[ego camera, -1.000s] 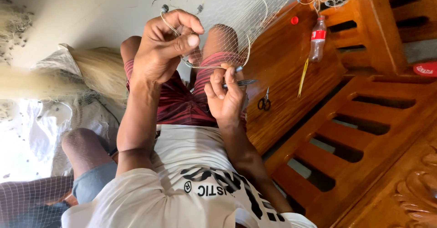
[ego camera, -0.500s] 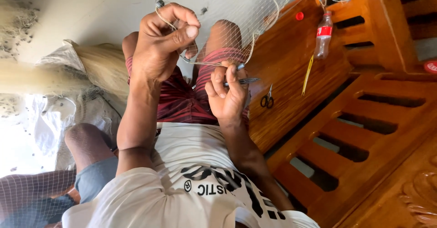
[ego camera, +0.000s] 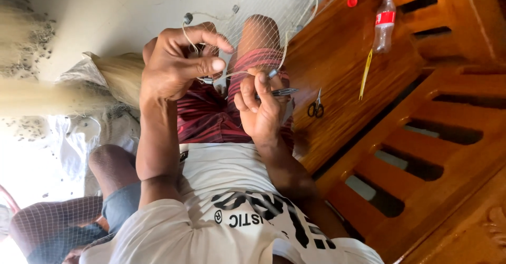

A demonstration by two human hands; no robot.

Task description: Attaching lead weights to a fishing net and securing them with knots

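Your left hand [ego camera: 176,64] sits left of centre in the upper half of the frame, forearm running straight down toward the lower left. The fingers are curled, and thumb and index pinch closed on the cord [ego camera: 196,45] that edges the fishing net [ego camera: 274,11]; the cord loops over the knuckles, with a small dark sinker [ego camera: 188,18] hanging on it just above the hand.

Your right hand [ego camera: 261,108] is at frame centre, a little lower than the left, palm turned toward the camera and wrist bent back. Its fingers close around a thin dark netting needle [ego camera: 282,91], whose tip juts out to the right; the fingertips also touch the cord where it stretches across from the left hand (the two hands are near each other, not touching).

The net drapes over your raised knee [ego camera: 258,32], in the upper middle of the frame, and spreads toward the top edge.

On the wooden bench [ego camera: 337,53] to the right lie small scissors [ego camera: 316,106], a yellow stick [ego camera: 365,74], a plastic bottle with a red label [ego camera: 383,24] and a red cap [ego camera: 352,1], all well apart from both hands.
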